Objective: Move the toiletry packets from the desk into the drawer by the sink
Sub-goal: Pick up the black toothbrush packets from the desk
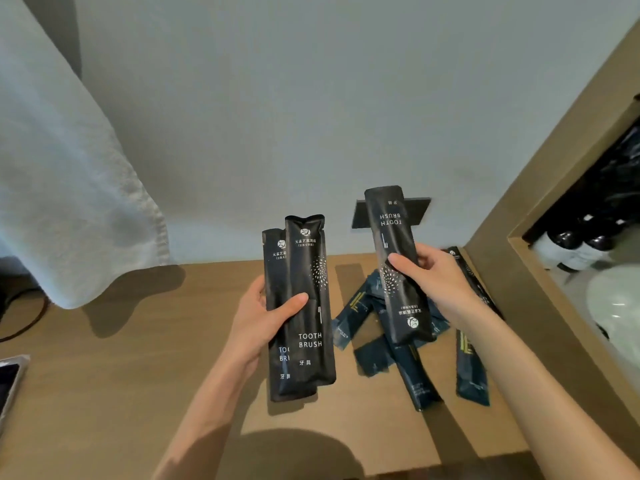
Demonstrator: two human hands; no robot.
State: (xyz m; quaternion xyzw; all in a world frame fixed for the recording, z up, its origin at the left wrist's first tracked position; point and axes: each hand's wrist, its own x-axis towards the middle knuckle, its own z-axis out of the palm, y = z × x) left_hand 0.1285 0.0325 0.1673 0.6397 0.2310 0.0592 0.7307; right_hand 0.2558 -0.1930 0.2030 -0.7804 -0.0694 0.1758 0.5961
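My left hand [263, 317] grips two black toothbrush packets [308, 271] stacked together, held upright above the wooden desk [138, 375]. My right hand [433, 271] pinches a third black toothbrush packet [391, 220], upside down, above a pile of several dark toiletry packets [381, 355] lying on the desk. One more dark packet [472, 375] lies at the pile's right, partly under my right forearm.
A white towel [65, 188] hangs at the left over the desk. A black wall plate [360, 213] sits behind the raised packet. At right, a wooden frame [540, 237] borders a sink area with dark bottles [571, 242]. A phone [8, 382] lies at the left edge.
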